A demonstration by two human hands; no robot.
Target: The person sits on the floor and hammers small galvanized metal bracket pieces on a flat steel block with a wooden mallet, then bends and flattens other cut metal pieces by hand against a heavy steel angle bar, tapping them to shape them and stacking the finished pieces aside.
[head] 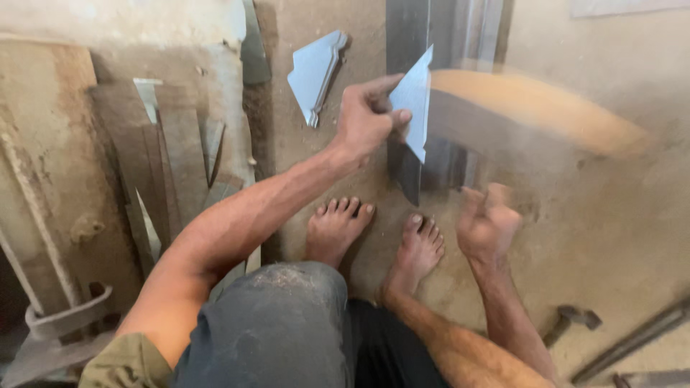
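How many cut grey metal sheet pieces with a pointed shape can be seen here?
2. One piece is held in the left hand, above the feet. The other piece lies on the floor, just left of that hand. More could be hidden in the scrap pile on the left.

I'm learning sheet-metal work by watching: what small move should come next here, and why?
Probably bring the swinging wooden tool down on the bent metal piece. The left hand pinches that piece upright against the dark metal bar, while the right hand is blurred mid-swing, so a blow looks due.
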